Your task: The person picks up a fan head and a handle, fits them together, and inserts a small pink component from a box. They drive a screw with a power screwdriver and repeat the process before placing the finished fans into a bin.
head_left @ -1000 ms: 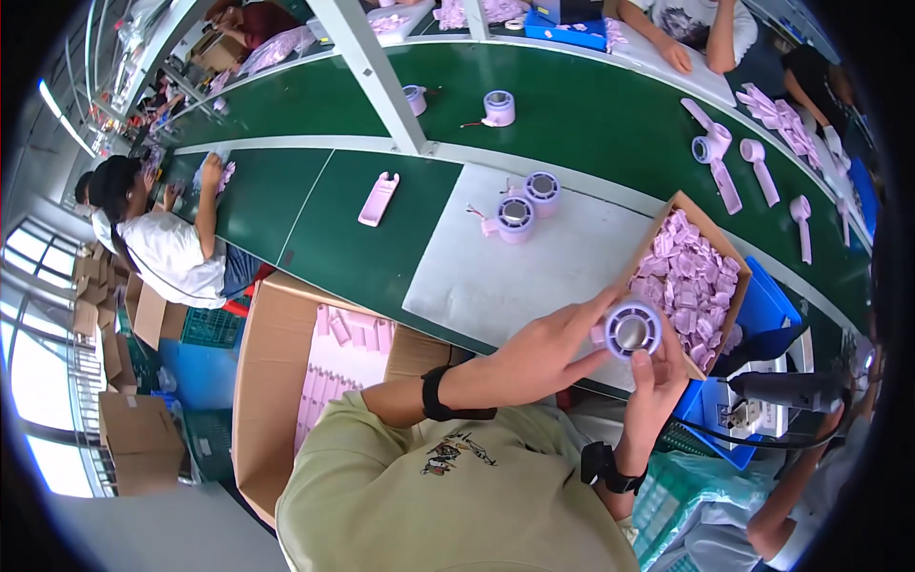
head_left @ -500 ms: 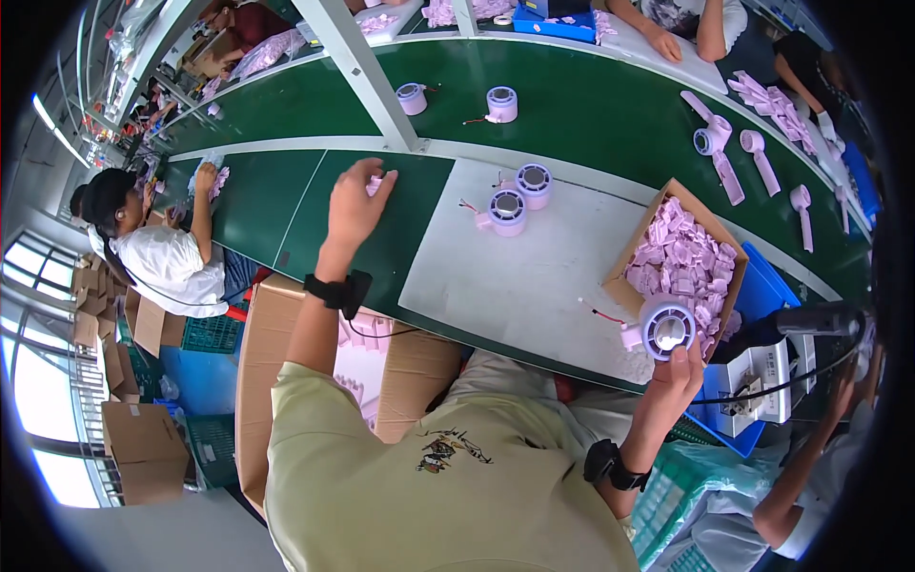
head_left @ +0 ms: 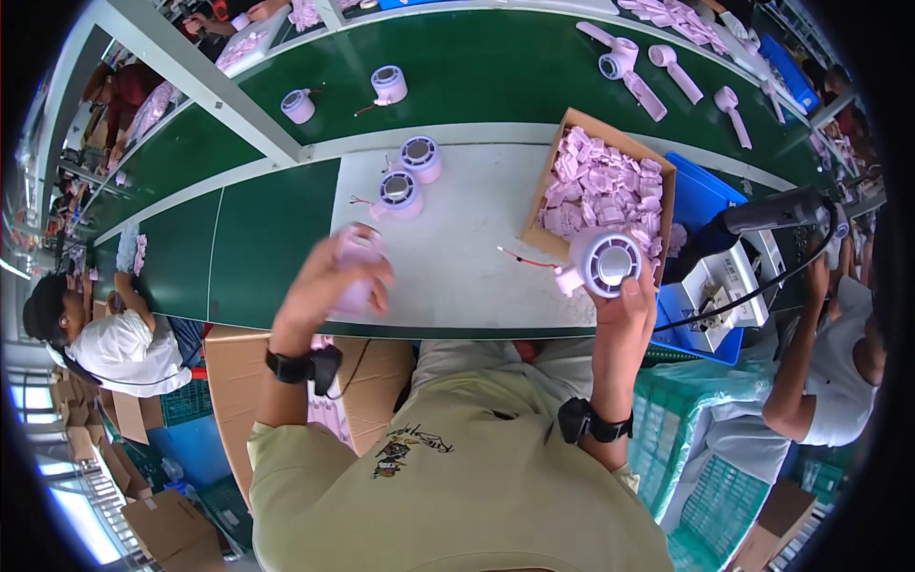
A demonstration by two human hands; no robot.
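Observation:
My right hand [head_left: 626, 310] grips a round lilac fan head [head_left: 610, 262], its ring-shaped grille facing up and a short red-and-black wire [head_left: 524, 257] sticking out from its stub. To the left, my left hand [head_left: 319, 286] holds a pink plastic part [head_left: 359, 262] above the near edge of the bench; motion blurs it, and its exact shape cannot be made out. Beyond my hands, two similar fan heads [head_left: 398, 194] [head_left: 419, 158] stand close together on the white mat [head_left: 457, 238].
A cardboard box [head_left: 548, 186] full of small pink plastic pieces stands at the right, against a blue tray [head_left: 710, 181]. Two more fan heads and several pink handled parts lie on the green belt [head_left: 496, 81]. An open carton [head_left: 233, 381] sits below my left arm. People work on both sides.
My left hand has come back nearer to me, and the pink part in it shows more fully. My right hand still holds the fan head. The whole view has shifted.

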